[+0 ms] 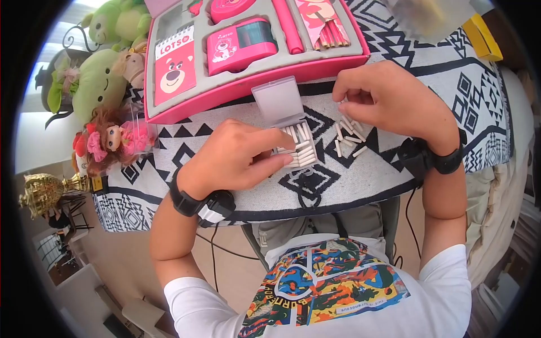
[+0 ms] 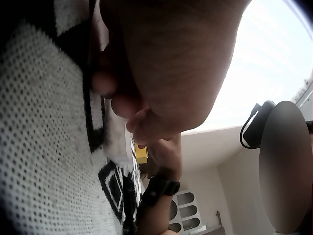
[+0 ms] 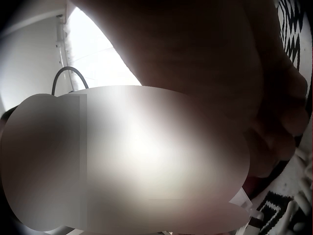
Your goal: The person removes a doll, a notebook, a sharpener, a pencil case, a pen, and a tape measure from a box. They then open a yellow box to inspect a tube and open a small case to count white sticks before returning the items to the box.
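A small clear plastic box (image 1: 313,147) with its lid (image 1: 277,101) raised stands on the patterned cloth, holding rows of short white sticks (image 1: 305,155). My left hand (image 1: 236,155) reaches over its left side, index finger and thumb apart and resting at the sticks; its other fingers are mostly hidden in the head view. To the right, my right hand (image 1: 389,98) is held above a loose pile of the same white sticks (image 1: 350,130). Its thumb and index finger are bent together around a small white stick, of which only a bit shows at the fingertips.
Behind the box lies a pink gift set (image 1: 248,78) with a notepad (image 1: 176,73), a pink sharpener-like device (image 1: 239,46) and pencils (image 1: 332,35). Plush toys (image 1: 104,79) and a doll (image 1: 115,137) sit at the left. A yellow box (image 1: 483,38) is at the far right.
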### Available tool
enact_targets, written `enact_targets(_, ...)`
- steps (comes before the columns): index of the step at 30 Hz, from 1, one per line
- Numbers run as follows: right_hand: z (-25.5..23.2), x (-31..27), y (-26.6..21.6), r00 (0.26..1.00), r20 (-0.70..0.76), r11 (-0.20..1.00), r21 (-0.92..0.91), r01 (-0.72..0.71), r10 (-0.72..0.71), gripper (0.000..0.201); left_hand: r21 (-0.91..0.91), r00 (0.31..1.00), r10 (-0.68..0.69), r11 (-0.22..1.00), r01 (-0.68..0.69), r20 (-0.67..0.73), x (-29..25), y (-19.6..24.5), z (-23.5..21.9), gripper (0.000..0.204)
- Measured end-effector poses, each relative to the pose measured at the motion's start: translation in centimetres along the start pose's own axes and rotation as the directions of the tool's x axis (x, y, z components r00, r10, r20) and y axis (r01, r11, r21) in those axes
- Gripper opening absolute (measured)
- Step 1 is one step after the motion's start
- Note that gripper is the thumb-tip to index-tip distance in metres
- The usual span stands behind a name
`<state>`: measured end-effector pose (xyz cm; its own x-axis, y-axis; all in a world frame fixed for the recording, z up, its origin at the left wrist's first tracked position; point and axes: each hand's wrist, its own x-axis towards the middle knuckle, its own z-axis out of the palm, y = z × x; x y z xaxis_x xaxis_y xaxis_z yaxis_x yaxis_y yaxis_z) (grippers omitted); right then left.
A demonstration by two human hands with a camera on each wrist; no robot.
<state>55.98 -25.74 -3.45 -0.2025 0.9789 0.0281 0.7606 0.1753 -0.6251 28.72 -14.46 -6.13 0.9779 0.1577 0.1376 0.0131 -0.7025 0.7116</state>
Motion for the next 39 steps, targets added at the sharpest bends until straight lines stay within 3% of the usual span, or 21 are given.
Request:
enact_targets(7,0.1,-0.1,0.0,0.992,0.097,0.996,-0.026,-0.082,0.084,0.015,0.025,0.997,-0.027,0.999,0.025,0.066,0.1,0.2,-0.3,0.017)
enact_targets(9,0.5,0.1,0.5,0.998,0.032,0.998,-0.027,-0.051,0.052,0.015,0.020,0.997,-0.018,1.000,0.017,0.077,0.1,0.2,-0.3,0.017)
enact_targets(14,1.1,0.5,0.4,0.994,0.040,0.995,0.008,-0.098,0.097,0.016,-0.012,0.996,0.017,1.000,-0.016,0.084,0.0,0.1,-0.3,0.027)
enact_targets(21,1.7,0.4,0.5,0.998,-0.025,0.997,-0.065,-0.053,0.051,0.014,-0.057,0.997,-0.044,0.997,0.048,0.064,0.0,0.3,-0.1,0.027)
enact_targets(28,2.0,0.0,0.2,0.996,-0.088,0.988,-0.151,-0.034,0.021,0.016,0.021,0.992,-0.073,0.997,0.071,0.106,0.1,0.3,-0.3,0.023)
enact_targets(33,1.8,-0.3,-0.4,0.991,-0.097,0.964,-0.237,-0.117,0.096,0.019,0.014,0.994,-0.064,0.998,0.063,0.092,0.1,0.3,-0.3,0.022)
enact_targets(39,2.1,-0.5,-0.1,0.994,-0.106,0.978,-0.203,-0.055,0.033,0.018,0.021,0.992,-0.067,0.998,0.065,0.109,0.2,0.4,-0.4,0.021)
